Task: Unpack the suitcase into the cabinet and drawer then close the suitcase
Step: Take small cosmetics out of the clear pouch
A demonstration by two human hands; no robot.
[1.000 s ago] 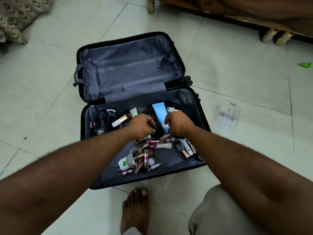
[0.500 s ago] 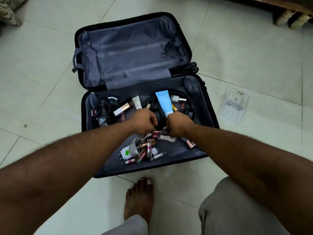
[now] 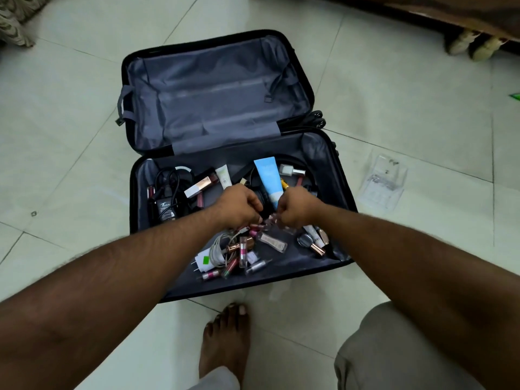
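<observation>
Suitcase (image 3: 225, 88) open, both hands curled among cosmetics (image 3: 244, 249)

Open suitcase (image 3: 332, 170) on the tiled floor (image 3: 394, 94); left hand (image 3: 239, 205) and right hand (image 3: 295, 206), fingers curled, reach among small cosmetics (image 3: 247, 249) beside a blue tube (image 3: 268, 177); what each grips is blurred.
</observation>
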